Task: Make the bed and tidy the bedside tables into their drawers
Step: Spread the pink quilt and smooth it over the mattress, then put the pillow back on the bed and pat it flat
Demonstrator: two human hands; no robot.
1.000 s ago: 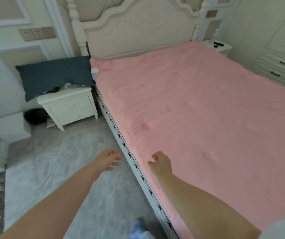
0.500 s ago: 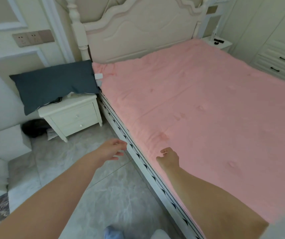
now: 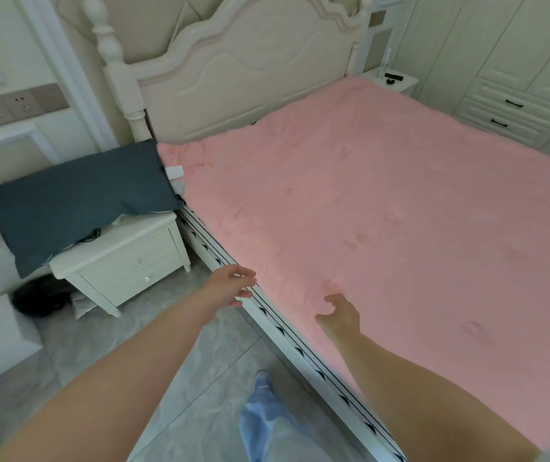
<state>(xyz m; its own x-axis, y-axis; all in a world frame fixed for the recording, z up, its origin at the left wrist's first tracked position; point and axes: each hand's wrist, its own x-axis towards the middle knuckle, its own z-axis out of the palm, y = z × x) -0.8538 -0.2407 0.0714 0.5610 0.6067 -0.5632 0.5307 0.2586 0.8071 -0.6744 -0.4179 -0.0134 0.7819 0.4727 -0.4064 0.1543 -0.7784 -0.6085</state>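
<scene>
Bed (image 3: 250, 71): cream carved headboard with a turned post at its left; white side rail with dark triangular marks running from 10 o'clock to 5 o'clock of the view.

Pink quilted cover (image 3: 383, 211): spread flat over the mattress, filling the right half of the view, lightly dimpled, its corner by the post slightly bunched with white tags showing.

Near bedside table (image 3: 127, 261): cream, two drawers, both closed, at 9 o'clock beside the rail. Dark grey pillow (image 3: 73, 198) lies tilted across its top, overhanging to the left; a dark cable shows beneath it.

Far bedside table (image 3: 396, 83): at 1 o'clock, bearing small dark items too small to identify.

Left hand (image 3: 230, 290): empty, fingers loosely spread, over the side rail.

Right hand (image 3: 340, 316): empty, fingers relaxed, above the pink cover's near edge; contact cannot be told.

Wardrobe drawers (image 3: 513, 111): closed, at 2 o'clock.
</scene>
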